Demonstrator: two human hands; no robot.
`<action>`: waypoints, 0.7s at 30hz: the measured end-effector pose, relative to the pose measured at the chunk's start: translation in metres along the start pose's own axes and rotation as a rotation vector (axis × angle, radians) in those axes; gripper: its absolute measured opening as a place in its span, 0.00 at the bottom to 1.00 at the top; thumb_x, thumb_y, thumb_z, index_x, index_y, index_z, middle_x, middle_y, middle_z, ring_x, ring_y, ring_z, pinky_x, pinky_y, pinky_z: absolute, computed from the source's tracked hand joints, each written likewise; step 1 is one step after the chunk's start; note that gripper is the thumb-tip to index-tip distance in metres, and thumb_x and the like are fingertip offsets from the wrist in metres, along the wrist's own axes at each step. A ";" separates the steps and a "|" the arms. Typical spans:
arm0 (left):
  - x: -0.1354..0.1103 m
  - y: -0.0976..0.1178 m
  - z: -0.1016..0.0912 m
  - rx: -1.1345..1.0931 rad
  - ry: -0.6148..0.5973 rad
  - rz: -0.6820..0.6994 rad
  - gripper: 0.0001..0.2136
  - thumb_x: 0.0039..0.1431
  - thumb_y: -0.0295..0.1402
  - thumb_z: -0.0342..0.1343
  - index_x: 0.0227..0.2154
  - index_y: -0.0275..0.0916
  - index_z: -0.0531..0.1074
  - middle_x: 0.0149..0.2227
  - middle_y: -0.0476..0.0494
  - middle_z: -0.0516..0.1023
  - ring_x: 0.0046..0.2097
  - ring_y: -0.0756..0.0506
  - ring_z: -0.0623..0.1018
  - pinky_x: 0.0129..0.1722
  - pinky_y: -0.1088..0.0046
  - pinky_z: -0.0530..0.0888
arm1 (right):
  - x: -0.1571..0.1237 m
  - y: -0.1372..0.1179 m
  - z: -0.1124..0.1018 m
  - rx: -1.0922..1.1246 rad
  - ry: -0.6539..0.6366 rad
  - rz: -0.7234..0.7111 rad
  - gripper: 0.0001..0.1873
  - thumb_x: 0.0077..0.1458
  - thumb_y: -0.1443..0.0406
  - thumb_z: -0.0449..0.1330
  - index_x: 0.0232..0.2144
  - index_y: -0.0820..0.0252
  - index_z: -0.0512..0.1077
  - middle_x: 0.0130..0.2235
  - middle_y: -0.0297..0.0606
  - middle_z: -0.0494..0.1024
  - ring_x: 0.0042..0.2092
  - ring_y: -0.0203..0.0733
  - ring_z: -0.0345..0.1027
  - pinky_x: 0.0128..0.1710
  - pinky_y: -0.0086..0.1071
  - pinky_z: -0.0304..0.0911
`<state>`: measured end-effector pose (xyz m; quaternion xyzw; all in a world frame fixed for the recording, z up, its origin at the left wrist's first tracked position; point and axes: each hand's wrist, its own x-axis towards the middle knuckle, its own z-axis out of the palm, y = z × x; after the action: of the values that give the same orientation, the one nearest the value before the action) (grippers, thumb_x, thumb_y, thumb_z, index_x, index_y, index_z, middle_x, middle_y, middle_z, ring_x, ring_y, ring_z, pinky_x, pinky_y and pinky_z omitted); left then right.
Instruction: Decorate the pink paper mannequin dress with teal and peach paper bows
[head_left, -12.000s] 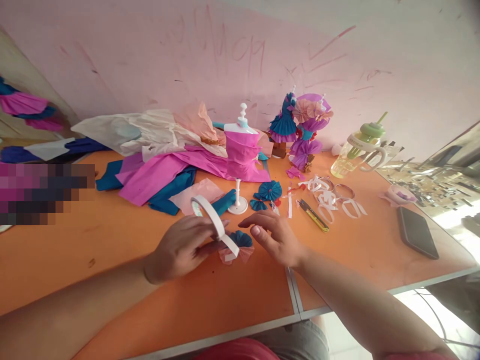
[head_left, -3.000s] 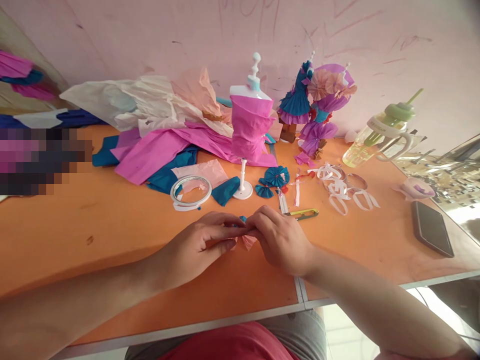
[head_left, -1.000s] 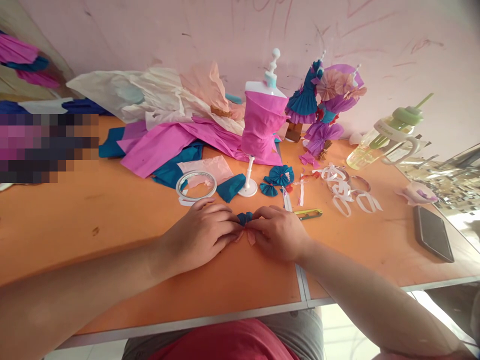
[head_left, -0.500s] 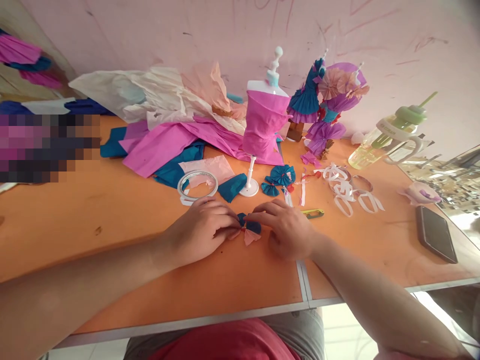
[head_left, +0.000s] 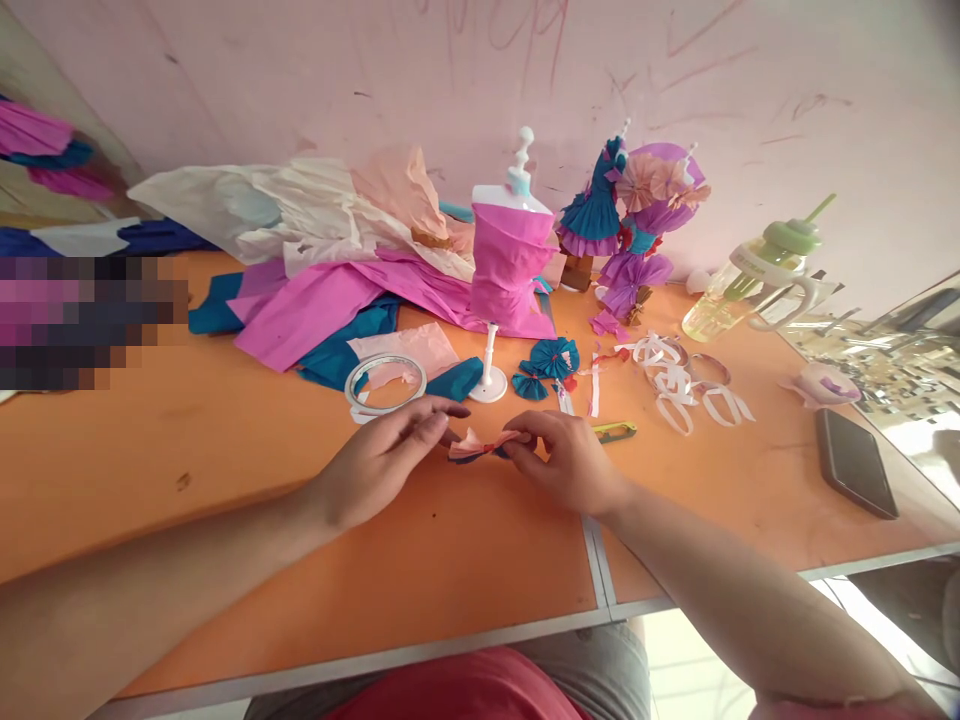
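My right hand (head_left: 566,460) pinches a small folded paper fan (head_left: 480,446), pale pink over blue, and holds it just above the orange table (head_left: 225,470). My left hand (head_left: 382,455) is at the fan's left end, fingers stretched out and touching it. A roll of white tape (head_left: 385,385) lies flat just beyond my left hand. A small mannequin stand (head_left: 504,270) wrapped in magenta crepe paper stands behind the fan.
Crepe paper sheets (head_left: 330,290) in magenta, blue, white and peach pile at the back left. Finished paper dresses (head_left: 634,225), blue fans (head_left: 547,365), white tape strips (head_left: 675,385), a yellow cutter (head_left: 613,431), a bottle (head_left: 750,285) and a phone (head_left: 855,462) lie to the right.
The fan, pressed flat on the table under both hands before, is now lifted and turned pink side up in my right hand. My left fingers have opened out.
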<state>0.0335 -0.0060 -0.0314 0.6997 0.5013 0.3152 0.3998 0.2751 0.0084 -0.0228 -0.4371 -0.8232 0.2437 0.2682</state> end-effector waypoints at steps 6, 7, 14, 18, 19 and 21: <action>0.000 0.000 0.004 0.030 -0.023 0.019 0.18 0.55 0.50 0.59 0.40 0.40 0.76 0.43 0.42 0.81 0.46 0.39 0.79 0.49 0.62 0.75 | -0.001 -0.010 0.001 0.250 -0.107 0.179 0.10 0.56 0.65 0.56 0.37 0.61 0.76 0.30 0.33 0.79 0.27 0.29 0.65 0.27 0.24 0.57; 0.000 0.000 0.005 0.050 -0.010 -0.003 0.17 0.57 0.49 0.59 0.37 0.40 0.77 0.41 0.43 0.81 0.45 0.39 0.80 0.49 0.61 0.74 | -0.001 -0.011 0.000 0.265 -0.113 0.184 0.10 0.56 0.65 0.57 0.38 0.62 0.76 0.31 0.34 0.79 0.28 0.30 0.66 0.28 0.24 0.58; 0.001 0.004 0.006 0.058 0.000 0.002 0.14 0.59 0.47 0.57 0.34 0.42 0.77 0.39 0.46 0.81 0.44 0.40 0.79 0.49 0.62 0.73 | -0.002 -0.013 0.007 0.311 -0.050 0.253 0.13 0.52 0.57 0.64 0.39 0.57 0.76 0.36 0.35 0.80 0.34 0.36 0.71 0.31 0.28 0.63; -0.003 0.007 0.010 0.006 -0.003 0.022 0.14 0.59 0.46 0.58 0.36 0.41 0.76 0.39 0.45 0.80 0.46 0.40 0.78 0.53 0.60 0.71 | -0.001 -0.012 0.013 0.431 -0.007 0.275 0.09 0.53 0.59 0.64 0.34 0.58 0.78 0.34 0.35 0.81 0.34 0.36 0.72 0.30 0.28 0.64; -0.005 0.008 0.011 -0.022 0.004 0.019 0.14 0.59 0.46 0.57 0.40 0.41 0.75 0.41 0.44 0.79 0.47 0.40 0.77 0.53 0.60 0.71 | -0.001 -0.011 0.010 0.448 0.013 0.247 0.09 0.53 0.59 0.64 0.33 0.59 0.78 0.34 0.36 0.81 0.34 0.36 0.72 0.30 0.27 0.64; -0.009 0.009 0.009 -0.089 0.050 0.026 0.17 0.61 0.46 0.55 0.48 0.42 0.72 0.47 0.41 0.77 0.51 0.39 0.76 0.53 0.60 0.72 | 0.000 -0.012 -0.001 0.455 0.055 0.157 0.09 0.53 0.60 0.65 0.33 0.60 0.77 0.32 0.36 0.80 0.32 0.34 0.71 0.29 0.27 0.63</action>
<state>0.0424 -0.0180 -0.0280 0.6796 0.4874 0.3597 0.4138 0.2691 0.0024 -0.0143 -0.4346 -0.7028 0.4310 0.3625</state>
